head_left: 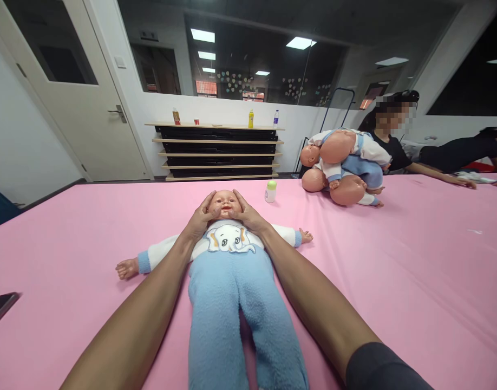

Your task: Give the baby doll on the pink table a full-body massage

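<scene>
A baby doll point(232, 271) lies on its back on the pink-covered table point(378, 271), head at the far end and arms spread wide. It wears a white top with an elephant face and fuzzy light-blue trousers. My left hand point(200, 218) cups one side of the doll's head point(225, 199), thumb on the cheek. On the opposite side, my right hand point(248, 214) holds the head the same way. Fingertips of both hands reach up beside the temples. A small white bottle with a green cap point(270, 192) stands beyond my right hand.
Several more dolls point(341, 162) are piled at the far right edge. Behind them a person in black point(388, 141) reaches along the table. A dark flat device point(0, 307) lies at the left edge. Shelves point(218, 151) with drinks on top stand by the wall.
</scene>
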Motion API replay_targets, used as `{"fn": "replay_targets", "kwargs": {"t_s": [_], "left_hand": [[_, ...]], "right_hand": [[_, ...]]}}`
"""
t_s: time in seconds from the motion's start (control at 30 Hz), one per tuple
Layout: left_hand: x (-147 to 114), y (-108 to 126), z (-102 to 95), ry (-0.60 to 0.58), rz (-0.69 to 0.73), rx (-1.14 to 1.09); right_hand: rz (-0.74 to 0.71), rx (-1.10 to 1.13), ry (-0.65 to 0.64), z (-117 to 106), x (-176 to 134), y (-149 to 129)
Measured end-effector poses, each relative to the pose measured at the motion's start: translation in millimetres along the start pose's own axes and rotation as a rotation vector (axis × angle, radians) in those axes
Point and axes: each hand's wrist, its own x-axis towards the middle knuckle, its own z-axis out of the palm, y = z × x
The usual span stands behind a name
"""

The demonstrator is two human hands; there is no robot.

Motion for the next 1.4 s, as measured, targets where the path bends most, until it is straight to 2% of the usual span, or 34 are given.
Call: {"fn": "replay_targets", "kwargs": {"t_s": [0.13,0.3,0.37,0.53,0.8,1.03,1.1,1.27,1.4], "left_hand": [[0.9,-0.7,0.0,-0.032,-0.041,-0.098],[5.2,-9.7,-1.9,0.044,0.006,-0.118],[5.7,-11.0,-2.9,0.043,0.024,-0.049],[1.9,-5.6,-3.5,0.060,0.059,0.178],[2.8,-4.4,-3.3,0.000,-0.026,-0.099],[6.8,-12.4,-4.4,0.066,-0.009,-0.146],[5.5,-11.7,-4.0,0.057,0.003,-0.099],[0.9,-5.0,-4.4,0.056,0.052,0.180],[1.5,-4.3,-4.7,0.039,0.029,0.101]], "right_hand": [[0.025,0.127,-0.060,-2.8,4.1,2.9],[-0.024,0.186,0.021,-3.4,9.7,7.5],[-0.041,0.172,0.016,-2.2,8.8,7.7],[-0.031,-0.026,0.019,1.2,0.5,2.0],[-0.003,0.151,-0.036,-2.7,4.8,6.1],[-0.086,0.215,0.061,-4.3,13.8,14.4],[-0.078,0.164,0.055,-2.5,10.3,11.5],[-0.019,0.025,-0.006,0.7,-0.7,3.0],[-0.017,0.055,-0.013,0.0,0.0,2.6]]}}
